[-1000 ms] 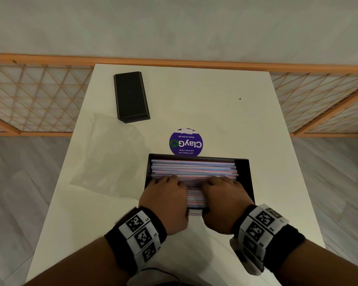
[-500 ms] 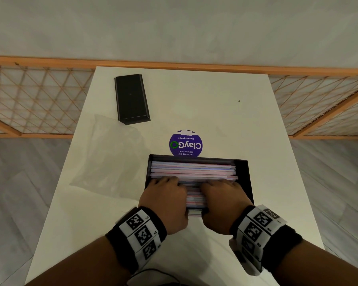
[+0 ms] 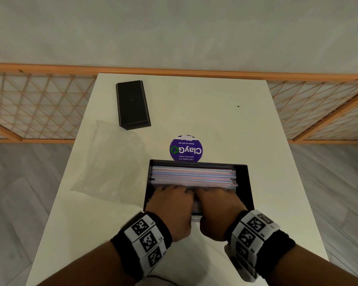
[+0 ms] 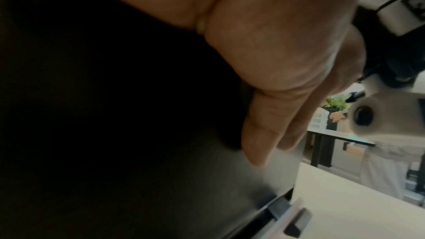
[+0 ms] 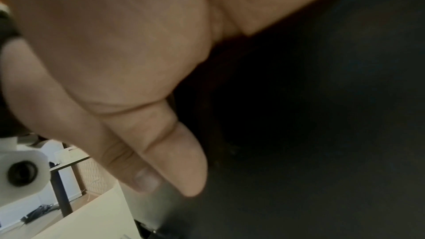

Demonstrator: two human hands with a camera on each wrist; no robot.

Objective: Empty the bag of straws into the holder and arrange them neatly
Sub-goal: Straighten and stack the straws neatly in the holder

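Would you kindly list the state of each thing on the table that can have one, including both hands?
Holder: open on top, filled with straws.
Straws: lying flat in the holder, roughly parallel.
Bag: empty, flat on the table left of the holder.
Lid: off, lying apart at the far left.
Left hand: fingers resting on the straws.
Right hand: fingers resting on the straws.

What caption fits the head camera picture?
Both hands press on straws in the black holder, empty bag beside it.
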